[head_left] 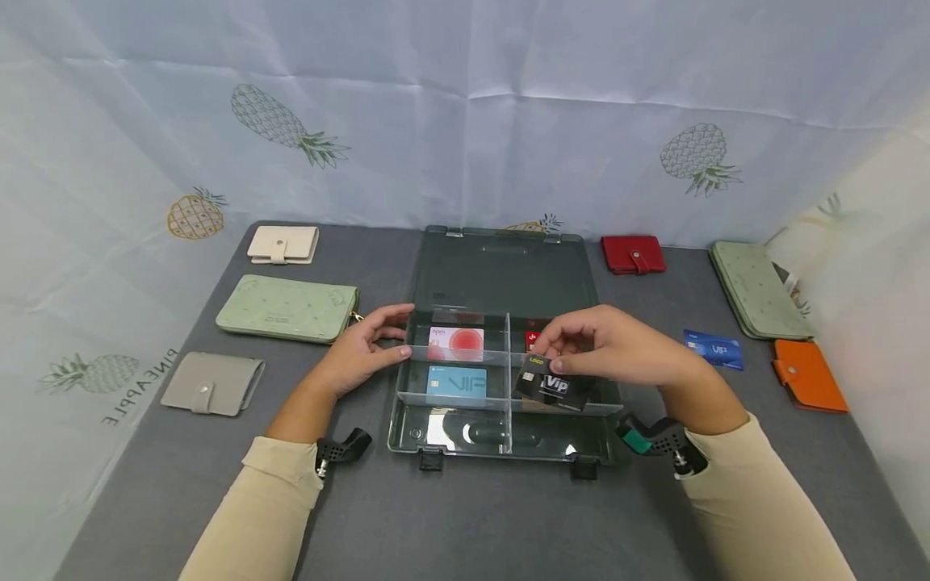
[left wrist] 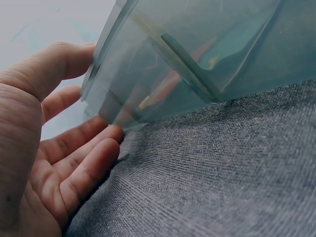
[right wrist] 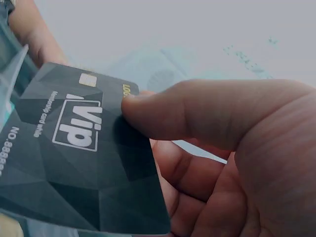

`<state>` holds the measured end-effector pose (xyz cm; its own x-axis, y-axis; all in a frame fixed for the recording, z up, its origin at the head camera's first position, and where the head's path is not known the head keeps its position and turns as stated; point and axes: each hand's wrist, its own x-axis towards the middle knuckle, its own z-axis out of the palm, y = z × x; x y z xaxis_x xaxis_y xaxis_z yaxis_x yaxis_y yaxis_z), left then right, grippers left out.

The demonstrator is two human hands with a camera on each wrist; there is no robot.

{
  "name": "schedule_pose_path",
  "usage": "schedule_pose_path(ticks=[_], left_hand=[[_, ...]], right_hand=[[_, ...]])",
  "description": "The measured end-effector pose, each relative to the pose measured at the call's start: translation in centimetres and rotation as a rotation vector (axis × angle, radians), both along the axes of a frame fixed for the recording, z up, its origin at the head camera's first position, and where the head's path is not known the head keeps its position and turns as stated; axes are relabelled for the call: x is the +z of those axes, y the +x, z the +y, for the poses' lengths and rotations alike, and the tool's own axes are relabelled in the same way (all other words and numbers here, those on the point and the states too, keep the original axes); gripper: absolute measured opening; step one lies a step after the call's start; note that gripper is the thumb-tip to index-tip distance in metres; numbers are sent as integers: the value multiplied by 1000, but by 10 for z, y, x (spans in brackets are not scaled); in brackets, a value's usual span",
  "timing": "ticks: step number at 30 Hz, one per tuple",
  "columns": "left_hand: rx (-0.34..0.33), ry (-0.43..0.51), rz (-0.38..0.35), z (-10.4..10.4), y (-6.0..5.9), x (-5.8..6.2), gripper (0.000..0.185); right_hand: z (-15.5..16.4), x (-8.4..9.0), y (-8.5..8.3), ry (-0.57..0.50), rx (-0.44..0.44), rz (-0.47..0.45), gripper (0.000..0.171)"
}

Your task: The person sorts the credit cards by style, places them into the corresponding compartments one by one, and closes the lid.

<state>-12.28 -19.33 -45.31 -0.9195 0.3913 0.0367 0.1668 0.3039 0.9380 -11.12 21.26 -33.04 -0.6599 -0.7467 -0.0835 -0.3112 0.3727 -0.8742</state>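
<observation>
A black card with "Vip" on it is pinched between thumb and fingers of my right hand. It is held tilted over the right compartments of a clear, dark-tinted plastic box, whose lid lies back. My left hand rests against the box's left side; in the left wrist view its thumb touches the rim and the fingers lie along the wall. Inside the box, a pink card and a light blue card lie in left compartments. A red card is partly hidden behind my right hand.
On the left lie a cream wallet, a green long wallet and a grey wallet. On the right are a red wallet, a blue card, another green wallet and an orange wallet. A pineapple-print curtain hangs behind.
</observation>
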Motion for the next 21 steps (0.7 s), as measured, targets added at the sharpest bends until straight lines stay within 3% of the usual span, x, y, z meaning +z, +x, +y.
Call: schedule_pose_path(ticks=[11,21], left_hand=[[-7,-13,-7,0,-1,1,68],[-3,9,-9,2,-1,1,67]], right_hand=[[-76,-19,7,-26,77,-32,17],[-118,-40,19,104,150,221,17]])
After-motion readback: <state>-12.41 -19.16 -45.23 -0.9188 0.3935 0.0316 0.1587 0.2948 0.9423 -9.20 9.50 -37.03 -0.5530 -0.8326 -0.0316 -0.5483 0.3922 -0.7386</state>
